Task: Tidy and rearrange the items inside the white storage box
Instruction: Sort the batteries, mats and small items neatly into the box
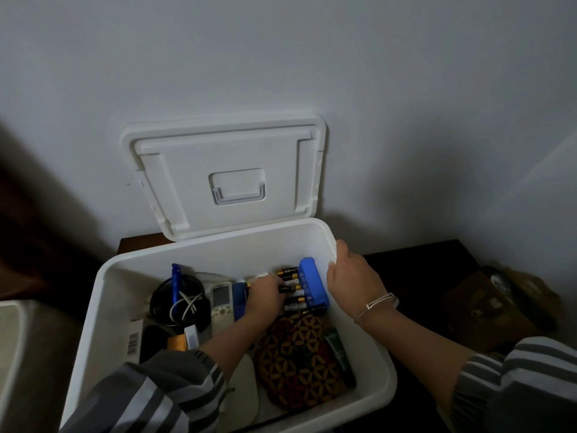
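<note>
The white plastic storage box (103, 295) stands open on a dark worktop (421, 257), with its white hinged lid (224, 145) tipped back against the wall beyond both grips.

The left grip (265, 295) reaches down into the far end of the box. Its fingers are curled over a row of black-and-gold cylindrical batteries (292, 287) and seem to pinch one, whose dark end pokes out just beyond the fingertips. The knuckles hide the contact itself.

The right grip (356, 276) clasps the box's right rim, with the thumb inside the wall and the fingers folded over the edge. A thin silver bracelet (379, 303) circles its wrist.

Between the two grips a blue plastic battery case (312, 284) lies against the row of batteries. The batteries carry pale lettering, but it is too small to read.

Just left of the left grip lies a white remote control with a grey screen (221, 303). It has a small blue mark above the screen, also unreadable. Further left sits a coiled black cable (162, 295), with a blue pen (175, 282) and a loose white cord (184, 307) across it.

Near the left forearm, a white label with a black barcode (133, 340) shows on a carton. Under the forearm, towards the person, lie a round pouch patterned in brown and yellow petals (296, 360) and a dark green tube (337, 351) beside it.
</note>
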A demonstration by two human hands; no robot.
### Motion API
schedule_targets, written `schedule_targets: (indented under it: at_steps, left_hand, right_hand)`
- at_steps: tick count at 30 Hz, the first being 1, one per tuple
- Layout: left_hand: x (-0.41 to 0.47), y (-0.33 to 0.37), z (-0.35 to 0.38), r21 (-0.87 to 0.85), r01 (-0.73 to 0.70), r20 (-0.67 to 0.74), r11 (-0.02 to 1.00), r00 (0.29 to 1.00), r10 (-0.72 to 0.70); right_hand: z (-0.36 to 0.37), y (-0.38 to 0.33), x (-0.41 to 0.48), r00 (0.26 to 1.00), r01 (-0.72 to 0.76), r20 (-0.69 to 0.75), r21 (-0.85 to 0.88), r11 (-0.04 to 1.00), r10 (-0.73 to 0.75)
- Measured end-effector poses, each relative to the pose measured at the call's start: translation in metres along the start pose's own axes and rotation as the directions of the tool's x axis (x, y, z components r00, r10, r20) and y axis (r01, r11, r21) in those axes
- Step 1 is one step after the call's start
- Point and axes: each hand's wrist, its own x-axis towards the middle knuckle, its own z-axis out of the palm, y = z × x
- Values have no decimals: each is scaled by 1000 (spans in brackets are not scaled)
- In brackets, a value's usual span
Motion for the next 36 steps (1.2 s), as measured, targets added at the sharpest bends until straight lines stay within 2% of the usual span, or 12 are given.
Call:
schedule_targets:
  at_steps: [3, 6, 9, 12, 14, 17, 21, 25, 28, 32, 34, 36]
  left_hand:
    - [0, 3, -1, 46, 8, 10, 999, 1000, -8]
    - [2, 1, -2, -18, 36, 16, 999, 999, -36]
    - [8, -4, -8, -116, 47, -41, 992, 998, -52]
    - [16, -2, -10, -79, -20, -101, 997, 995, 12]
    - [19, 6, -8, 2, -118, -132, 993, 984, 118]
    - [24, 7, 3, 236, -186, -69, 954, 976, 207]
    - [19, 11, -5, 592, -273, -8, 759, 939, 344]
    - [16, 8, -21, 708, -340, -40, 619, 856, 515]
    - [14, 2, -41, 656, -356, 58, 666, 903, 425]
    - [5, -21, -65, 603, -382, 60, 700, 897, 438]
    - [-2, -35, -64, 618, -390, 158, 683, 912, 378]
    - [-5, -46, -55, 600, -363, 170, 713, 929, 330]
  right_hand:
    - [-1, 0, -1, 1000, 1, -5, 4, 1000, -1]
    - [-1, 0, 0, 1000, -3, 1, 0, 1000, 3]
    - [0, 1, 1, 1000, 2, -1, -2, 1000, -2]
    - [1, 1, 2, 1000, -1, 0, 5, 1000, 1]
    - [2, 1, 2, 1000, -7, -2, -2, 1000, 7]
    - [2, 2, 1, 1000, -6, -18, -11, 1000, 6]
    - [3, 2, 1, 1000, 1, -21, -7, 1000, -1]
    - [2, 1, 1, 1000, 0, -27, -4, 1000, 0]
    - [2, 1, 1, 1000, -15, -13, 4, 1000, 15]
    - [2, 2, 1, 1000, -7, -7, 29, 1000, 7]
    - [1, 2, 0, 1000, 0, -9, 35, 999, 0]
    - [0, 1, 0, 1000, 1, -2, 37, 999, -1]
